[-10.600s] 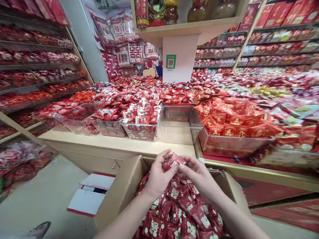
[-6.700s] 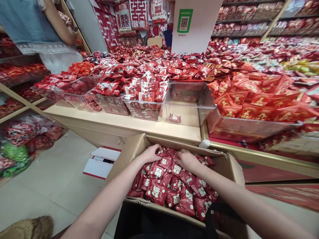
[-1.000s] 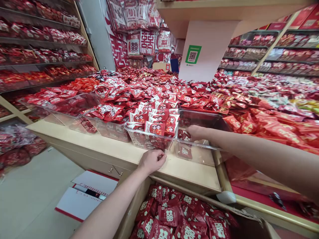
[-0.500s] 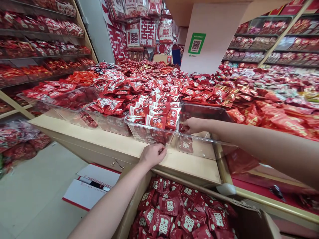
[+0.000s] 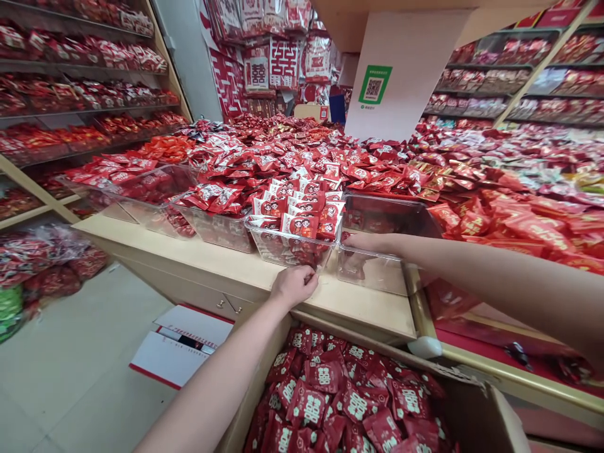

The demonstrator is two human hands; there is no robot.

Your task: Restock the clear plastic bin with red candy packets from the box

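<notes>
My right hand (image 5: pixel 372 242) reaches into a clear plastic bin (image 5: pixel 377 275) on the counter. Its fingers stretch out low at the bin's front left corner, over a few dark red packets lying there. My left hand (image 5: pixel 295 286) rests on the wooden counter (image 5: pixel 212 264) with its fingers curled and pinched. It touches the base of the neighbouring clear bin, which is piled with white-and-red packets (image 5: pixel 295 220). What the left fingers hold is hidden. Below my arms an open cardboard box (image 5: pixel 476 415) is full of dark red packets (image 5: pixel 330 390) printed with white characters.
Heaps of red packets (image 5: pixel 495 189) cover the display behind and to the right. Stocked shelves (image 5: pixel 70 94) line the left wall, with bagged goods (image 5: pixel 42 264) beneath. A flat white-and-red box (image 5: pixel 184 343) lies on the floor. A pillar carries a green QR sign (image 5: pixel 372 85).
My right hand has sunk lower into the clear bin and its fingers have flattened. My left hand has stayed at the neighbouring bin's base. The view has shifted slightly.
</notes>
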